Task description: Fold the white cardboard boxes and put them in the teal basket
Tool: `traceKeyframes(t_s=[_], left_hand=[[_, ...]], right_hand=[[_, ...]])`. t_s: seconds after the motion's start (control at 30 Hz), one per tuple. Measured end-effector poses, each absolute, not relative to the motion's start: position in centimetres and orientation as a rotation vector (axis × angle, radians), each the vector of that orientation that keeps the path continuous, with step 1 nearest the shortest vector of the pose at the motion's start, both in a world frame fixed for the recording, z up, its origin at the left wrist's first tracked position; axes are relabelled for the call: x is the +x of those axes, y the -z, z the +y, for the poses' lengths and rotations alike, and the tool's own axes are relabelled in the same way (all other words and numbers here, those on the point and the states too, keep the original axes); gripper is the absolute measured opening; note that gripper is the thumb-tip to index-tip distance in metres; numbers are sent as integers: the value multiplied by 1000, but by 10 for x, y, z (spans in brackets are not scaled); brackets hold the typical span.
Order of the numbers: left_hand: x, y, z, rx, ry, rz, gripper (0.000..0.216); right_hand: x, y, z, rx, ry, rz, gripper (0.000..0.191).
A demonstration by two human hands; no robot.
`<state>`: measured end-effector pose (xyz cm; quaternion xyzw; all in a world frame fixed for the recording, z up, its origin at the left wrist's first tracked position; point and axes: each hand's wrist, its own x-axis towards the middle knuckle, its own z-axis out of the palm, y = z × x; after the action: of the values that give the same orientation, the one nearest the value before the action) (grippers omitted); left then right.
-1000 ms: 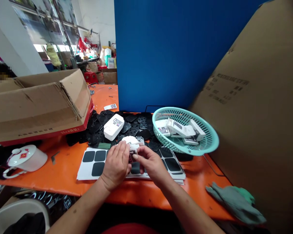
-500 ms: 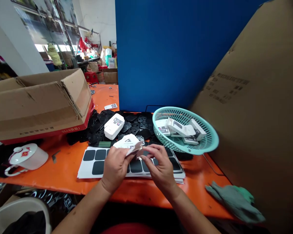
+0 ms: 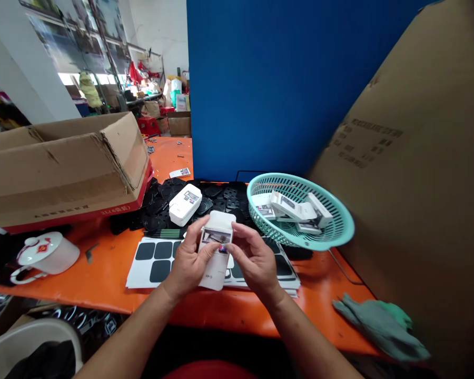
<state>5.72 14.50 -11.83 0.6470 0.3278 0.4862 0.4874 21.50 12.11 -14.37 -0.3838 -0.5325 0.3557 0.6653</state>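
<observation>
A flat white printed carton with a picture on its face and a flap at its top is held between my two hands. My left hand grips its left side, the thumb across the front. On the right edge, my right hand pinches it with thumb and fingers. Below the hands lie sheets of black rounded-square stickers. Just beyond is a stack of white printed cards, resting on a heap of black plastic pieces.
A turquoise basket with several small boxes stands at the right, by a large cardboard sheet. Grey-green gloves lie at the front right. A lidded white mug and an open cardboard box are at the left. A blue panel rises behind.
The carton, earlier tilted nearly edge-on, now has its printed face toward me. My left thumb lies across its front, and my right hand has closed on its right edge.
</observation>
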Motion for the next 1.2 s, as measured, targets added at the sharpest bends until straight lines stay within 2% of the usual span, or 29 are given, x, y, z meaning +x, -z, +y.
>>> traceKeyframes(t_s=[0.17,0.3,0.47,0.53,0.57,0.63,0.67,0.73,0.8,0.87,1.03,1.2], left_hand=[[65,134,127,1357,-1157,892,22],[71,142,114,1449,-1135,1031,41],[62,166,83,1381,-1012,1006,33],[56,177,69,1258,-938,967,24],[54,182,63,1198,-898,942,30],[51,187,55,1142,-825,902,38],[50,188,53,1155,-796,899,34],[49,188,53,1225,-756,918,21],[49,187,53,1288,-744,951,18],[47,185,53,1363,-743,963,17],[44,173,47,1631,-726,860,27],[52,153,49,1365,-568,966,26]], right_hand=[[211,151,104,-956,-840,-1213,11],[211,160,90,-1029,-820,-1194,28],[213,185,54,-1132,-884,-1172,35],[212,194,36,-1172,-1018,-1074,29],[211,198,28,-1178,-1126,-977,24],[212,202,16,-1172,-1369,-760,33],[214,202,12,-1175,-1469,-684,39],[221,200,7,-1211,-1554,-665,33],[229,196,4,-1227,-1526,-766,24],[234,191,1,-1197,-1483,-868,25],[234,177,-4,-1218,-1530,-873,23],[229,168,2,-1211,-1690,-660,26]])
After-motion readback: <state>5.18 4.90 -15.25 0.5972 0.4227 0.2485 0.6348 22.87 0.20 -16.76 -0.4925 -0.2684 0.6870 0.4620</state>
